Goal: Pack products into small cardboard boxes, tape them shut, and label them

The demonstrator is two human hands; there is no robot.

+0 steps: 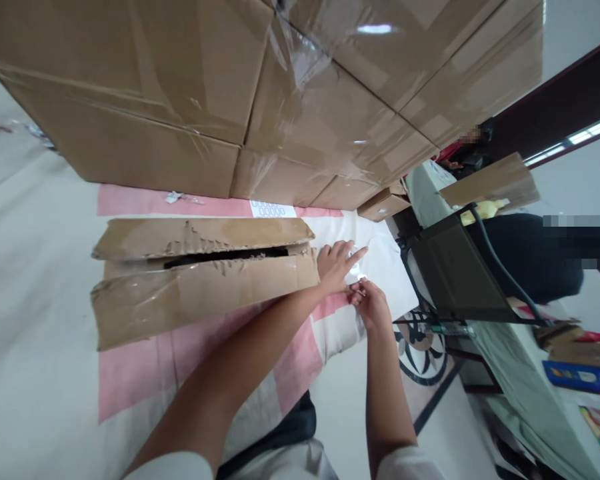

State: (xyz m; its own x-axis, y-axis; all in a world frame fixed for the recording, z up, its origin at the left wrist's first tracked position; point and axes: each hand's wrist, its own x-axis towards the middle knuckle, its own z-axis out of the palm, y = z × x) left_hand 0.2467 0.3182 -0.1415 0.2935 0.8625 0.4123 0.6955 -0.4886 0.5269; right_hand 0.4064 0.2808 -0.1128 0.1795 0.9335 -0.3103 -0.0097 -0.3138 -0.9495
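A flattened cardboard box (205,283) with torn tape and a dark slit along its seam lies on a pink and white sheet (290,360). My left hand (336,267) rests at the box's right end, fingers spread, touching a piece of clear film or tape (356,272). Just below it, my right hand (371,305) is curled closed and pinches the edge of that clear piece. What exactly the clear piece is cannot be made out.
Large taped cartons (260,87) are stacked right behind the flat box. A smaller carton (384,203) sits at their right end. A black folding frame (455,273) and a person in dark clothes (530,253) are at the right, beside a cloth-covered table (520,373) with small items.
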